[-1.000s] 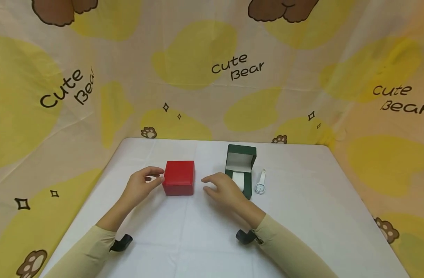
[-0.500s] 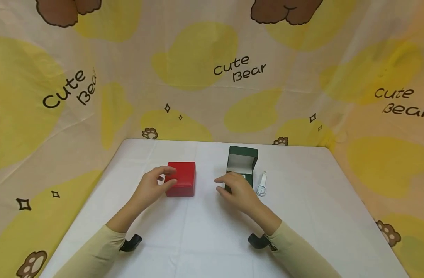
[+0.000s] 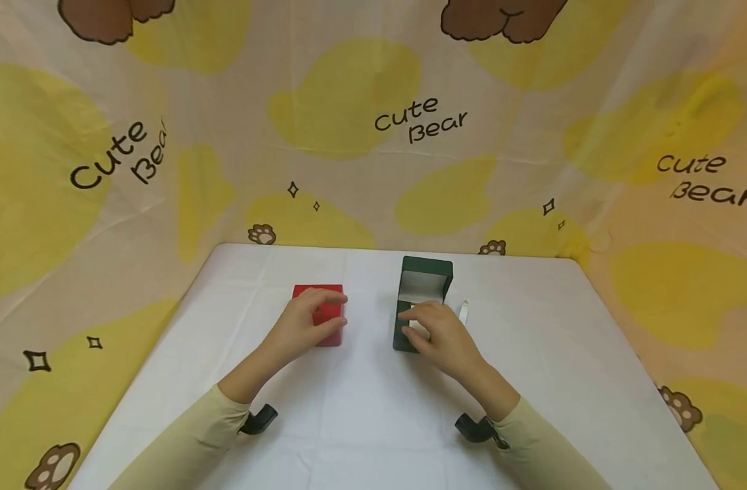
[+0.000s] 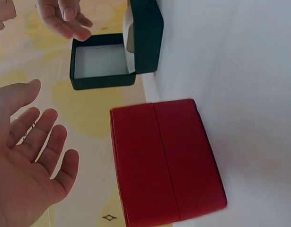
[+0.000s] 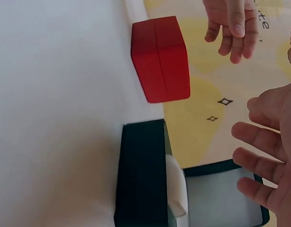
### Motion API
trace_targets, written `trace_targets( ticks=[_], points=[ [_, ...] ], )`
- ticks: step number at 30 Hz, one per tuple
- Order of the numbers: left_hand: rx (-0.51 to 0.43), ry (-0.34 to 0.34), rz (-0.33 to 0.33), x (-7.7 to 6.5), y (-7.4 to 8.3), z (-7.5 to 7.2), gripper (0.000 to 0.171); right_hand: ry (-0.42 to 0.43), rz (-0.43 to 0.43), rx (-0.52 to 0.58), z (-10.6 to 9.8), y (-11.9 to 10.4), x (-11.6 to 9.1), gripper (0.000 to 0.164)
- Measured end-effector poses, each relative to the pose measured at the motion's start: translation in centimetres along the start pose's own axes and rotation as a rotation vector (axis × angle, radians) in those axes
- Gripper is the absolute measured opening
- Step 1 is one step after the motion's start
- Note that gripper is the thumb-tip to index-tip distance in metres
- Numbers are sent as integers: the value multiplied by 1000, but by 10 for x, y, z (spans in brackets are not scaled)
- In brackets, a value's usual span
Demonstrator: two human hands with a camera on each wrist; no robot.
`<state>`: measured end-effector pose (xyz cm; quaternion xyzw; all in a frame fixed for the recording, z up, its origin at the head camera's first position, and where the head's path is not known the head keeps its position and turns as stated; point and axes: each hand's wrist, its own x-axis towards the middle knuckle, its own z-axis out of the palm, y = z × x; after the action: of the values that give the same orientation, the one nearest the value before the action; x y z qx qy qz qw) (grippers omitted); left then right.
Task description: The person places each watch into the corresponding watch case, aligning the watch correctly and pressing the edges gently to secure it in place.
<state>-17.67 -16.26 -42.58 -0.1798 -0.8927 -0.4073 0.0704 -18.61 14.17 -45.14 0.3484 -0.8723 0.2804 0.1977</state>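
My left hand hovers over the closed red box, its fingers relaxed and holding nothing. In the left wrist view the red box stands beside that hand, a gap between them. Over the open dark green watch box is my right hand, fingers loosely bent and nothing in them. A pale cushion shows inside the green box in the right wrist view. Just right of the right hand, the strap of a white wristwatch shows; its dial is hidden behind the hand.
Both boxes stand on a white-covered table, the red one left of the green one. A patterned cloth with yellow patches and bear print hangs behind and at the sides. A black camera mount sits on each wrist.
Both hands have moved to the right: the left from beside the red box to over it, the right from the gap between the boxes to over the green box. The boxes stay put.
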Motion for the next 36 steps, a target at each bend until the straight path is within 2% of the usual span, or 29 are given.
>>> trace_targets(
  ticks=[5,12,15,19,26,29,36],
  points=[
    [30,-32,38,7,11,9,41,9,-18,-21,-6,5,-3,25],
    [60,-101,63,20,20,29,46,-10,70,-67,-16,14,-10,28],
    [64,-134,60,26,22,39,48,-6,85,-79,-21,19,-13,28],
    [127,-166,82,35,26,52,51,18,81,-80,-27,28,-17,28],
    [180,-210,157,50,28,76,52,39,126,-32,-33,44,-27,29],
    [189,-227,163,55,28,86,52,28,155,-21,-35,49,-31,31],
    [237,-253,161,64,26,102,55,18,260,-70,-37,60,-43,35]
  ],
)
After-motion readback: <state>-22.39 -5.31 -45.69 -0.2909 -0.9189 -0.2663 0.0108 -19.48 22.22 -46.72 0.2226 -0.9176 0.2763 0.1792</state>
